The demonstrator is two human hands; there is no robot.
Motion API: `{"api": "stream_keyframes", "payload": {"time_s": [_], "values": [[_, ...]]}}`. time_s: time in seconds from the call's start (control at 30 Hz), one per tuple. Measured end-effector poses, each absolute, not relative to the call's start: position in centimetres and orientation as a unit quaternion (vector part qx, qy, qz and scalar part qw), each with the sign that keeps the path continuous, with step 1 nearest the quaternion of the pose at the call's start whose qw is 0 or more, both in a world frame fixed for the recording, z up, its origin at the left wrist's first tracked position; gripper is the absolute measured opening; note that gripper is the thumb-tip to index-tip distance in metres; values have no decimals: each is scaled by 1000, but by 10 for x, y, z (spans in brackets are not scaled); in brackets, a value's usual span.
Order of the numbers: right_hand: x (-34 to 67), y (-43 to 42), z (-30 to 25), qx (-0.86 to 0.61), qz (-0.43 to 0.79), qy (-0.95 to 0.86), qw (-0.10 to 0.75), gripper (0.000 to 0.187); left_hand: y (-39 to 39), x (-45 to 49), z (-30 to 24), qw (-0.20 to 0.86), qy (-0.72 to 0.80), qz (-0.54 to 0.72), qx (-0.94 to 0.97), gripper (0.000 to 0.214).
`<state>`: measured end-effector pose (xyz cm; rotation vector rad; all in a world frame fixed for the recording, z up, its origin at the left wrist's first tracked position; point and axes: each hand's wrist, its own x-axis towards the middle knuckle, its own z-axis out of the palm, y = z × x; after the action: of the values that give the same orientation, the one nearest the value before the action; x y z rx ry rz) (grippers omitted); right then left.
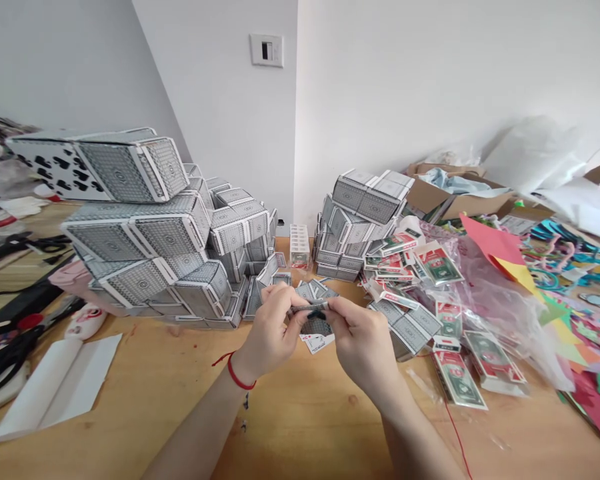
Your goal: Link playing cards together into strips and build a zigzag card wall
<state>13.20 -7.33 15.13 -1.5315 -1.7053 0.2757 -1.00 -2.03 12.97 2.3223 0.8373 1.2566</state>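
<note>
Between my two hands a playing card is held nearly edge-on, its grey patterned back partly showing. My left hand pinches its left end, fingers bent and thumb below. At the right end, the thumb and fingers of my right hand close on it the same way. Whether it is one card or several stacked, I cannot tell. Beneath the hands lie loose playing cards, one showing its white face, partly hidden by my fingers.
Boxes folded from cards are piled high at left; a smaller pile stands behind my right hand. Red-green card packs, plastic wrap and coloured paper crowd the right. White paper and dark cables lie left.
</note>
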Motion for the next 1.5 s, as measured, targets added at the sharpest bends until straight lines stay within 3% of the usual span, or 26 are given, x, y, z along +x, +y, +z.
{"api": "stream_keyframes", "payload": {"time_s": [0.07,0.2,0.53,0.9,1.07,1.13,1.27,1.37,1.5], "values": [[133,-74,153,-596,111,-681,411,22,-20,-10,125,203,291,474,806,6],[132,-73,151,-582,92,-685,428,22,-22,-11,123,228,313,474,791,20],[125,-64,138,-525,57,-714,460,26,-20,-17,137,151,304,409,847,14],[132,-66,141,-513,51,-720,464,28,-18,-17,140,184,296,429,833,23],[144,-64,143,-521,20,-706,480,26,6,-36,134,170,505,458,711,34],[149,-62,145,-517,23,-723,457,24,18,-42,125,228,584,380,680,39],[160,-58,151,-489,49,-782,383,20,32,-41,108,475,600,272,583,50],[169,-57,155,-470,57,-798,372,18,35,-38,104,569,594,259,506,63],[184,-59,157,-440,46,-809,388,15,36,-40,105,661,527,308,437,54]]}}
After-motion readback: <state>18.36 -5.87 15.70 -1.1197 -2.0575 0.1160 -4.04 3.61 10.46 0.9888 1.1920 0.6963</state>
